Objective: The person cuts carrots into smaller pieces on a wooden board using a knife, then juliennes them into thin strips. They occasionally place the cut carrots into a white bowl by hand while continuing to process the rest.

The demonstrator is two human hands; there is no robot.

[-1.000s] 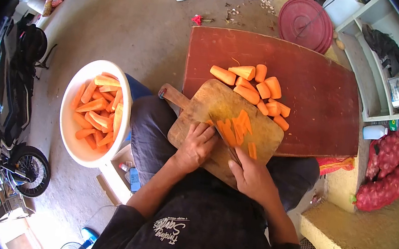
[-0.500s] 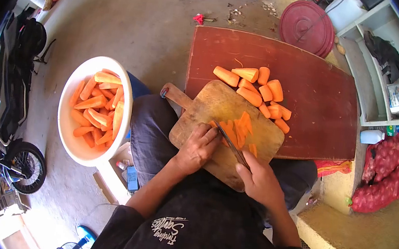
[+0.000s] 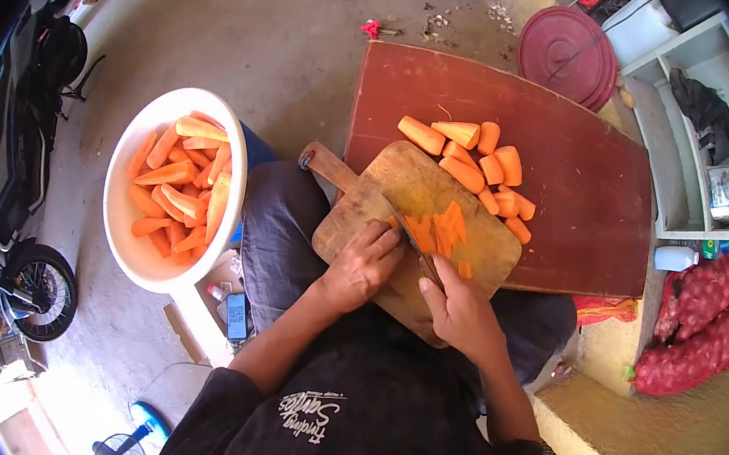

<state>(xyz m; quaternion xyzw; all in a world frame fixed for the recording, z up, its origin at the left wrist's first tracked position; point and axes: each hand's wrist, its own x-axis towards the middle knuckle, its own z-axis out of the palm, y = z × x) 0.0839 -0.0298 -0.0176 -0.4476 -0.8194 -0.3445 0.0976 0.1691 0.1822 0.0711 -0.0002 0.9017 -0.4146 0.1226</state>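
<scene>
Your left hand (image 3: 365,262) is bending its fingers down over the board (image 3: 402,173), just beside the blade; its fingertips are hiding, so you cannot tell how closed that grip is or what it is holding. Your right hand (image 3: 464,318) is keeping its grip closed around the knife (image 3: 417,247), whose dark, narrow blade is slanting across the board between your left hand and most of the slices (image 3: 450,228).

The slices are lying on the board in a loose, overlapping cluster, bright orange, thin and flat; one short piece is sitting apart, nearer your right hand. The board is showing worn, pale brown wood with darker patches, and it is overlapping the near edge of the reddish-brown surface (image 3: 576,189). Its handle is pointing up and left.

Peeled chunks (image 3: 462,174) are lying in a group on the surface, just past the board, some tapering and some stubby, with smooth skins and blunt cut ends.

White lettering on your black shirt (image 3: 268,446) is reading "Finding Santos"; the smaller line beside it is staying too tiny to read.

On your left, a round white tub (image 3: 110,217) is holding many peeled carrots (image 3: 175,174), long and tapering, heaping below its rim. On your right, two red net sacks (image 3: 694,350) are bulging with round reddish produce, and a white bottle (image 3: 675,258) is lying near them.
</scene>
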